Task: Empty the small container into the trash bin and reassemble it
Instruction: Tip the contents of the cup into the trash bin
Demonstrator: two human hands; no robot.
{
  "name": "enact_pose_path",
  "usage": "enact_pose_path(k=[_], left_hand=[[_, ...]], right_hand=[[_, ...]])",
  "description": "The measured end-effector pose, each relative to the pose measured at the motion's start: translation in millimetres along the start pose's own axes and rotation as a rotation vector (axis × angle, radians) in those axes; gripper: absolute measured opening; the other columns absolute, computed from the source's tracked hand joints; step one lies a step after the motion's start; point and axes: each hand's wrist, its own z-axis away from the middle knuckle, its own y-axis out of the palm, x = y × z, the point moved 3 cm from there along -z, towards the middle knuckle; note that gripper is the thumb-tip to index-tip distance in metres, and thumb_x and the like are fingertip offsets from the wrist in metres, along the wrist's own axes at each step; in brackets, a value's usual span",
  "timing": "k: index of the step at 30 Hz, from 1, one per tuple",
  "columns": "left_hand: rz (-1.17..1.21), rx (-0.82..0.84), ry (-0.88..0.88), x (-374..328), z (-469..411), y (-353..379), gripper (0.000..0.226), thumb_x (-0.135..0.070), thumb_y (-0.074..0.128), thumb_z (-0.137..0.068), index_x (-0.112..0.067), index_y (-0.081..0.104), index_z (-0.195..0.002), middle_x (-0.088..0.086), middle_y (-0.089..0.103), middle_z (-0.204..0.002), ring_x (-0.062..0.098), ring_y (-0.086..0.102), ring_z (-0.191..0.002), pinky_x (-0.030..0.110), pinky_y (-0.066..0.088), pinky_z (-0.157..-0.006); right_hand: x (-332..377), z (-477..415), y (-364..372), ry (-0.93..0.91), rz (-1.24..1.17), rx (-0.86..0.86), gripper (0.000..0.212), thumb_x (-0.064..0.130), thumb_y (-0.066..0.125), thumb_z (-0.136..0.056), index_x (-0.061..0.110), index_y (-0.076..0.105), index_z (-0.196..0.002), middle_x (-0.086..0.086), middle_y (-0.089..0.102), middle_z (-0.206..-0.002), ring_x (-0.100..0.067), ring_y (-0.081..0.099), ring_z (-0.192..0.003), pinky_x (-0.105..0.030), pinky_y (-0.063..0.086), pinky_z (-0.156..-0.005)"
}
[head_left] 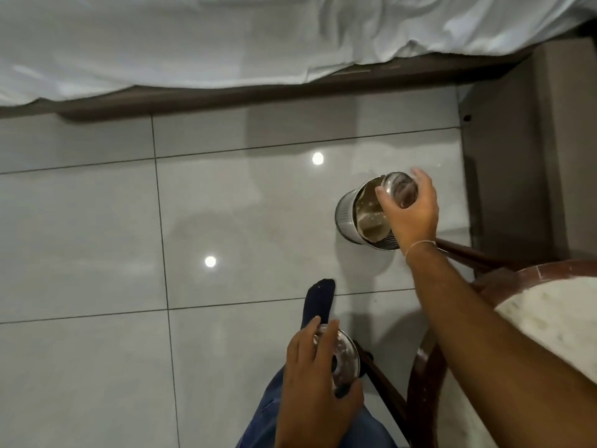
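A: What surface, from nine to three o'clock?
B: Glossy grey tiled floor (97,221); white bedsheet (193,37) at twelve; table (555,321) at four.
A: And the hands?
B: Left hand (316,383), at six, grips the steel lid (347,357). Right hand (412,211), at two, grips the small container (399,189), tipped over the steel trash bin (347,218).

Glossy grey tiled floor (97,237) carries a steel trash bin (347,218) standing directly beneath the right hand's (412,215) grip, and a dark-socked foot (318,302) just beyond the left hand (310,383).
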Motion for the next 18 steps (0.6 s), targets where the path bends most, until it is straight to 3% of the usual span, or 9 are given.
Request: enact_pose_path(k=[3, 6, 7, 10, 11, 13, 16, 18], left_hand=[[0.045, 0.127, -0.05, 4.5, 1.4, 4.8, 0.097, -0.047, 0.084, -0.076, -0.039, 0.024, -0.152, 0.0, 0.03, -0.164, 0.022, 0.029, -0.149, 0.034, 0.028, -0.12], [0.037, 0.137, -0.043, 8.2, 7.7, 8.0, 0.1, -0.045, 0.085, -0.074, -0.043, 0.019, -0.149, -0.002, 0.027, -0.165, 0.023, 0.027, -0.15, 0.03, 0.022, -0.119], [0.049, 0.125, -0.041, 8.1, 6.1, 6.5, 0.101, -0.043, 0.087, -0.072, -0.041, 0.023, -0.149, 0.001, 0.032, -0.164, 0.026, 0.032, -0.149, 0.031, 0.024, -0.117], [0.048, 0.138, -0.07, 9.4, 2.0, 5.7, 0.1, -0.042, 0.087, -0.071, -0.041, 0.023, -0.148, 0.005, 0.037, -0.162, 0.029, 0.036, -0.147, 0.034, 0.024, -0.116], [0.058, 0.146, -0.079, 11.6, 2.3, 6.7, 0.1, -0.042, 0.087, -0.071, -0.04, 0.023, -0.147, 0.007, 0.039, -0.161, 0.03, 0.037, -0.146, 0.036, 0.026, -0.117], [0.084, 0.125, -0.096, 16.7, 1.3, 4.7, 0.101, -0.041, 0.088, -0.073, -0.041, 0.02, -0.147, 0.007, 0.039, -0.161, 0.03, 0.036, -0.146, 0.039, 0.028, -0.119], [0.048, 0.134, -0.086, 20.7, 5.6, 3.8, 0.102, -0.048, 0.081, -0.08, -0.056, 0.005, -0.147, -0.008, 0.022, -0.167, 0.016, 0.02, -0.152, 0.025, 0.018, -0.118], [0.045, 0.156, -0.081, 22.6, 6.7, 4.3, 0.1, -0.05, 0.079, -0.082, -0.06, 0.003, -0.145, -0.01, 0.02, -0.167, 0.013, 0.017, -0.152, 0.023, 0.018, -0.118]], right_hand=[[6.6, -5.2, 3.9, -0.055, 0.063, 0.066, 0.084, 0.056, 0.086, -0.079, 0.034, 0.052, -0.152, 0.004, 0.059, -0.15, -0.015, 0.055, -0.135, -0.029, 0.044, -0.111], [10.0, -2.4, 1.7, -0.124, 0.133, 0.035, 0.081, 0.051, 0.087, -0.08, 0.035, 0.051, -0.151, 0.004, 0.06, -0.148, -0.008, 0.053, -0.127, -0.015, 0.04, -0.104], [9.8, 0.0, 3.0, -0.132, 0.142, 0.036, 0.081, 0.048, 0.088, -0.081, 0.034, 0.051, -0.152, 0.002, 0.06, -0.148, -0.01, 0.054, -0.126, -0.016, 0.043, -0.104], [7.2, 8.9, 8.5, -0.133, 0.18, 0.022, 0.084, 0.035, 0.093, -0.081, 0.021, 0.055, -0.154, -0.009, 0.061, -0.149, -0.026, 0.059, -0.133, -0.041, 0.052, -0.115], [5.6, 11.9, 8.3, -0.152, 0.189, -0.015, 0.082, 0.034, 0.093, -0.081, 0.018, 0.056, -0.153, -0.011, 0.062, -0.148, -0.028, 0.06, -0.134, -0.044, 0.053, -0.116], [1.9, 16.3, 10.4, -0.164, 0.195, -0.041, 0.081, 0.035, 0.093, -0.08, 0.018, 0.056, -0.151, -0.01, 0.062, -0.146, -0.028, 0.061, -0.132, -0.043, 0.054, -0.115], [0.9, 21.0, 11.4, -0.099, 0.185, -0.018, 0.083, 0.036, 0.092, -0.08, 0.019, 0.056, -0.152, -0.01, 0.063, -0.148, -0.029, 0.06, -0.135, -0.049, 0.054, -0.116], [2.0, 24.0, 9.2, -0.183, 0.188, -0.088, 0.078, 0.04, 0.089, -0.081, 0.02, 0.058, -0.149, -0.009, 0.062, -0.146, -0.028, 0.061, -0.132, -0.043, 0.056, -0.112]])
